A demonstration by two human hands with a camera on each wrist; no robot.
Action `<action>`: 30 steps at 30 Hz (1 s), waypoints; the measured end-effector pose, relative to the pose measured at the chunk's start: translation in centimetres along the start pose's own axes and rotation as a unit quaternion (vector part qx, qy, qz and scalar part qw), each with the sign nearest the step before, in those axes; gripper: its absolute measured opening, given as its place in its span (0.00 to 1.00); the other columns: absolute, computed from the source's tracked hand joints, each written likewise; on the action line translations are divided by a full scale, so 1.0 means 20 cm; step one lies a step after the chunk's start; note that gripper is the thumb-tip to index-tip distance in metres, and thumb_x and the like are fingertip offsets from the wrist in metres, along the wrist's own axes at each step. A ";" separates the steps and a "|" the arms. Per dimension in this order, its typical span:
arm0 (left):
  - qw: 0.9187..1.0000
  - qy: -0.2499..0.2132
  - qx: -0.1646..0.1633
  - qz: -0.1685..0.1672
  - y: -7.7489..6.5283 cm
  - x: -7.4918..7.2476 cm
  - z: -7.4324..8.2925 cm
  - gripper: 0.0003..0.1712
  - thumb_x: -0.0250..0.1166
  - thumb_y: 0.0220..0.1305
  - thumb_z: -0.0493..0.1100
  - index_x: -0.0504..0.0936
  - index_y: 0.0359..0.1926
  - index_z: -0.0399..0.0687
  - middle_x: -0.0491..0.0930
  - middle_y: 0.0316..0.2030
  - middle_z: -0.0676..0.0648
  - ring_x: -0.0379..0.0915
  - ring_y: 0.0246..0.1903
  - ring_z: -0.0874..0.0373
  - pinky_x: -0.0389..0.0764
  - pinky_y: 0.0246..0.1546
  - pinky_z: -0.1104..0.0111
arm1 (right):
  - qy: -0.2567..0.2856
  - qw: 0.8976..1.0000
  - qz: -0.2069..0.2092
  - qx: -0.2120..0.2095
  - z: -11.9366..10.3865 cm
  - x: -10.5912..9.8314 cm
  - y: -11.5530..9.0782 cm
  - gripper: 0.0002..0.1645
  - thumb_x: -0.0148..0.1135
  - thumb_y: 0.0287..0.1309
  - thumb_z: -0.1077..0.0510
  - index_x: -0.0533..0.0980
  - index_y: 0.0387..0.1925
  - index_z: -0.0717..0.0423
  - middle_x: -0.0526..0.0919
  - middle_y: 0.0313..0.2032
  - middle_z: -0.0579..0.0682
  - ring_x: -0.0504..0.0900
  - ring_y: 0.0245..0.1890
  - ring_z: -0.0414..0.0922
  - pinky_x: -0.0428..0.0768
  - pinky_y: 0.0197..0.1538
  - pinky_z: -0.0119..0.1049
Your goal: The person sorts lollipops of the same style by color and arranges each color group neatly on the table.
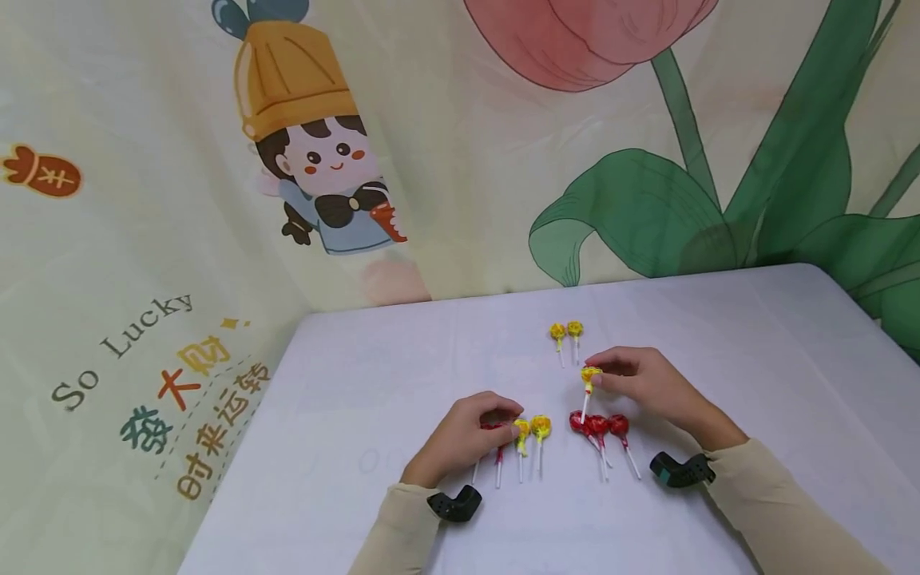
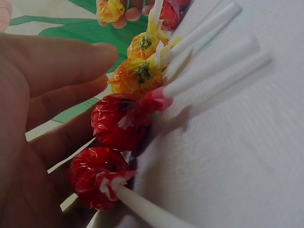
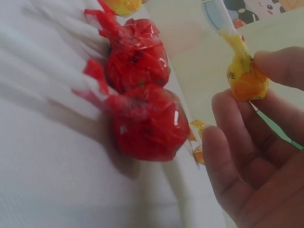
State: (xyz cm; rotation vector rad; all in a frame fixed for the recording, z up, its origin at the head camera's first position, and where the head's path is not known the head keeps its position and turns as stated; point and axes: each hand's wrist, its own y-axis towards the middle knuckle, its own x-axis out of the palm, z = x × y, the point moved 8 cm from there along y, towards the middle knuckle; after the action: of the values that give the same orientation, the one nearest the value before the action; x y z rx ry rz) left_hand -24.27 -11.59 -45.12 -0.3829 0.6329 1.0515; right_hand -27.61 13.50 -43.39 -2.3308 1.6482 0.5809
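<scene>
The right hand (image 1: 647,390) pinches a yellow lollipop (image 1: 589,378) between thumb and fingertips, its stick pointing down in the head view. In the right wrist view this yellow lollipop (image 3: 248,78) is off the table. The left hand (image 1: 470,431) lies beside a row of two red and two yellow lollipops, its fingers loosely extended behind the candy heads. From the left wrist camera, the thumb reaches toward a yellow lollipop (image 2: 135,78), and the fingers pass behind two red lollipops (image 2: 118,121); whether they touch is unclear. In the head view, the hand partly covers the red ones.
Red lollipops (image 1: 598,427) lie grouped below the right hand. Farther back are two yellow lollipops (image 1: 566,331) side by side. The white-covered table (image 1: 374,359) meets a printed cloth backdrop (image 1: 460,160) at its back edge.
</scene>
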 end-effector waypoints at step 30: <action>0.999 0.047 0.000 -0.007 0.00 0.02 -0.03 0.14 0.72 0.62 0.48 0.86 0.49 0.63 0.80 0.45 0.65 0.73 0.46 0.65 0.74 0.55 0.62 | 0.034 0.999 0.011 0.017 0.06 -0.07 0.04 0.24 0.66 0.65 0.50 0.79 0.57 0.57 0.84 0.49 0.54 0.84 0.42 0.53 0.83 0.46 0.41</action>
State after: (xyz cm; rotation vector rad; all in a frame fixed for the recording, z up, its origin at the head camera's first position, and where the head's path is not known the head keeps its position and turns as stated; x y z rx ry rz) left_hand -24.41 -11.64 -45.84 -0.4379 0.7139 1.0244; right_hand -28.96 14.95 -43.90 -2.3346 1.7023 0.4781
